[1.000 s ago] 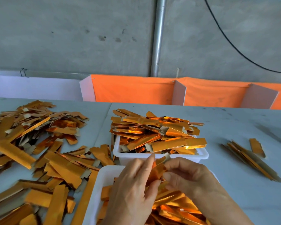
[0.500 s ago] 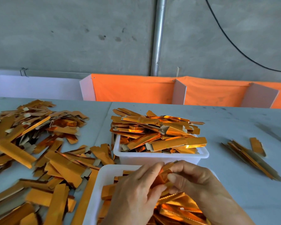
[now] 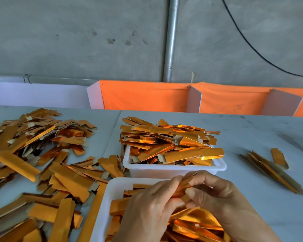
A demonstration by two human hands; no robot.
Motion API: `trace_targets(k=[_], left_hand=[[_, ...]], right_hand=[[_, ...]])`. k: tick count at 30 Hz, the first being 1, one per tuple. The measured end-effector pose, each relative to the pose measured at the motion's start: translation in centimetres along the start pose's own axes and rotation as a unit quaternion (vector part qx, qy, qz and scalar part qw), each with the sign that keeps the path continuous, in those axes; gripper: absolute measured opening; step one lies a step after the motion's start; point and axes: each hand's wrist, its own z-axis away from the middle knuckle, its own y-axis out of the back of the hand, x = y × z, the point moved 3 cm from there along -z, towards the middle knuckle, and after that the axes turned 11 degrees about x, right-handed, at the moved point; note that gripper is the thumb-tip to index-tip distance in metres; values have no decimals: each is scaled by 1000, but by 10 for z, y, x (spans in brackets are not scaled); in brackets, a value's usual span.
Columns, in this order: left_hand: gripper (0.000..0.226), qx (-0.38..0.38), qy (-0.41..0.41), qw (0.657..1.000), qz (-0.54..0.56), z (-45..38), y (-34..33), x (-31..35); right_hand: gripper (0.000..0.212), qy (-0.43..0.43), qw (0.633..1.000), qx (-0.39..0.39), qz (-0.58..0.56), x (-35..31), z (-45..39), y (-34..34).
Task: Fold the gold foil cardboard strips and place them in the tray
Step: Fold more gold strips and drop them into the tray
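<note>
A gold foil strip (image 3: 183,186) is pinched between my left hand (image 3: 152,208) and my right hand (image 3: 215,194), both curled round it just above the near white tray (image 3: 115,186). That tray holds several folded gold strips (image 3: 198,224). Most of the held strip is hidden by my fingers. A second white tray (image 3: 173,169) behind it is heaped with gold strips (image 3: 168,142).
A broad pile of loose flat gold strips (image 3: 42,163) covers the grey table (image 3: 252,137) at the left. A small bundle of strips (image 3: 271,170) lies at the right. Orange and white partitions (image 3: 143,96) stand along the table's far edge.
Both hands have sunk a little toward the near tray with the strip and drawn closer together; the strip shows less between the fingers.
</note>
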Motion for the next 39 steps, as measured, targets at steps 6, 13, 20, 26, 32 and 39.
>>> trace_targets(k=[6, 13, 20, 26, 32, 39], left_hand=[[42, 17, 18, 996, 88, 4, 1, -8], [44, -7, 49, 989, 136, 2, 3, -8], [31, -63, 95, 977, 178, 5, 0, -8], [28, -67, 129, 965, 216, 3, 1, -10], [42, -86, 157, 940, 291, 6, 2, -11], [48, -89, 180, 959, 198, 9, -1, -19]], right_hand=[[14, 33, 999, 16, 24, -1, 2, 0], [22, 2, 998, -33, 52, -7, 6, 1], [15, 24, 999, 10, 37, -11, 4, 2], [15, 75, 995, 15, 57, -14, 6, -1], [13, 104, 993, 8, 56, -17, 7, -1], [17, 42, 976, -29, 211, -16, 6, 7]])
